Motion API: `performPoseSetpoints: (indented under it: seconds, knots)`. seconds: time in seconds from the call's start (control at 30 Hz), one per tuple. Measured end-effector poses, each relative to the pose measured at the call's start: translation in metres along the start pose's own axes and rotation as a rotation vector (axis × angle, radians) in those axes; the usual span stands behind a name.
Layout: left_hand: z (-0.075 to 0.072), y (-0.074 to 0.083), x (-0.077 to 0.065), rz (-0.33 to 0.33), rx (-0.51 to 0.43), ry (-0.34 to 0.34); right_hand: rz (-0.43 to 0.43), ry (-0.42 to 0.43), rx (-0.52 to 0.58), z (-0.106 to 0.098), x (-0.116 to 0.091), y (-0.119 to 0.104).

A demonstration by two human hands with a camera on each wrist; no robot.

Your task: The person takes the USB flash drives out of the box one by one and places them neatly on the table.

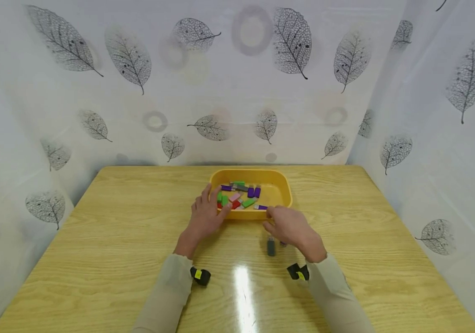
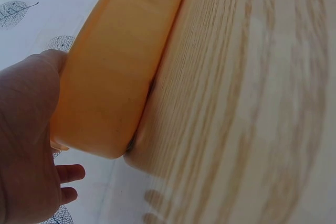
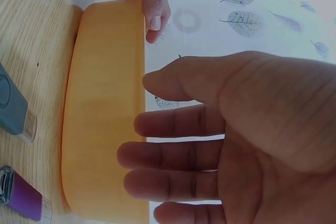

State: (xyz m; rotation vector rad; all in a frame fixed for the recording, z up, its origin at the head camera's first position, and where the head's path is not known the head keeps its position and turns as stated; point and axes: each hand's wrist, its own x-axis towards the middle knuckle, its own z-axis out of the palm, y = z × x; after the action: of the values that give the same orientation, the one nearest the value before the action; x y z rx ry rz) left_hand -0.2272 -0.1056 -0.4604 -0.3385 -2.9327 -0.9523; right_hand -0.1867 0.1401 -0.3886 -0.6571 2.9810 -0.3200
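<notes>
Left hand (image 1: 205, 216) grips tray (image 1: 281, 184) rim, fingers curled | right hand (image 1: 289, 227) beside tray, fingers relaxed, empty | risk: your sleeve sweeps grey stick (image 1: 271, 245) off worktop (image 1: 116, 231)

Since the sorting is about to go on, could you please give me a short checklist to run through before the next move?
1. Left hand steadies the yellow plastic tray, thumb over its rim: ok.
2. Right hand free, fingers relaxed: ok.
3. Grey USB stick lies flat on the wooden table: ok.
4. Purple USB stick lies beside it, outside the tray: ok.
5. Sticks left in tray reachable: ok.
6. Caps all fitted: cannot tell.
</notes>
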Motion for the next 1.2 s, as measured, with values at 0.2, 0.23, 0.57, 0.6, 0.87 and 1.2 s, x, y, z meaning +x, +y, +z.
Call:
performPoseSetpoints:
  seconds: [0.2,0.23,0.57,0.6,0.87,1.2]
  knots:
    - [0.001,0.0,-0.001,-0.008,0.01,-0.006,0.003,0.035,-0.001,0.001,0.0,0.001]
    - [0.001,0.0,-0.001,-0.009,0.009,-0.007,0.005,0.04,-0.002,0.002,0.001,0.001]
    - [0.0,0.001,0.0,-0.006,0.008,-0.006,0.004,0.138,0.009,0.003,0.005,0.004]
    - [0.0,0.001,0.0,-0.004,0.004,-0.004,0.003,0.153,0.013,0.003,0.005,0.005]
    - [-0.005,0.005,0.001,0.001,0.01,0.002,0.022,0.198,0.034,0.001,0.007,0.007]
    - [-0.003,0.004,-0.001,-0.003,0.007,-0.003,-0.002,0.227,0.078,0.006,0.01,0.012]
